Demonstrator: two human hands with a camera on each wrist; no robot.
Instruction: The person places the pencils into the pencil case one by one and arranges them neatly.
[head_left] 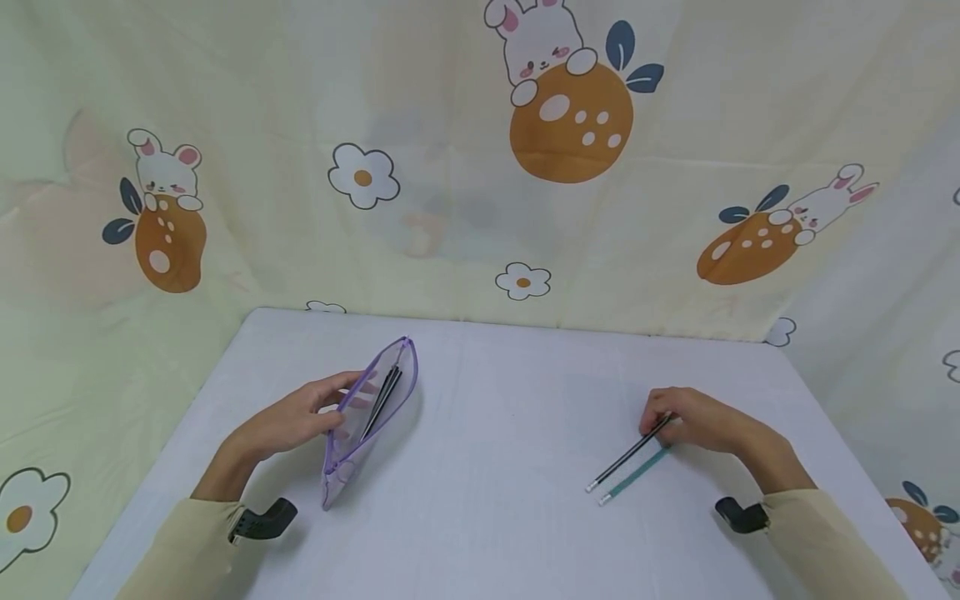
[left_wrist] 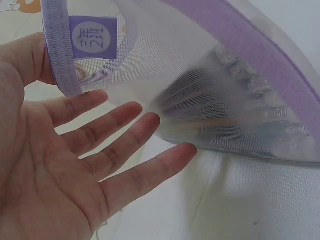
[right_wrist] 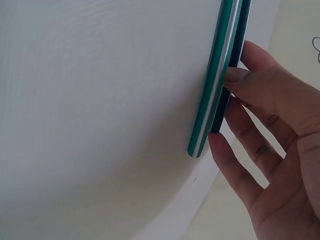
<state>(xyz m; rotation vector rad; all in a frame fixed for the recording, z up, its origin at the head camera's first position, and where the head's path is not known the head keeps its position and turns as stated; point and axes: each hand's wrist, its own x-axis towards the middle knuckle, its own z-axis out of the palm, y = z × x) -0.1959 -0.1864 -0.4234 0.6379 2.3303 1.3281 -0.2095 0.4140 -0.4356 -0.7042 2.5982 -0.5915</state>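
My left hand (head_left: 296,417) holds a see-through mesh pencil pouch (head_left: 339,483) with purple trim, its mouth gaping. Its thumb and a finger pinch the trimmed edge, while the other fingers stretch out along the mesh in the left wrist view. Dark pencils (head_left: 384,400) stand inside the pouch, blurred by the mesh. On the right, the thumb and fingers of my right hand (head_left: 697,419) pinch a dark striped pencil (head_left: 626,462). A green pencil (right_wrist: 212,95) lies alongside it, close to the thumb; whether the hand also grips it I cannot tell.
Both hands are over a white table (head_left: 495,467). Behind it hangs a cream curtain (head_left: 442,108) printed with rabbits and flowers. Black wrist cameras (head_left: 264,520) sit at the cuffs of the beige sleeves.
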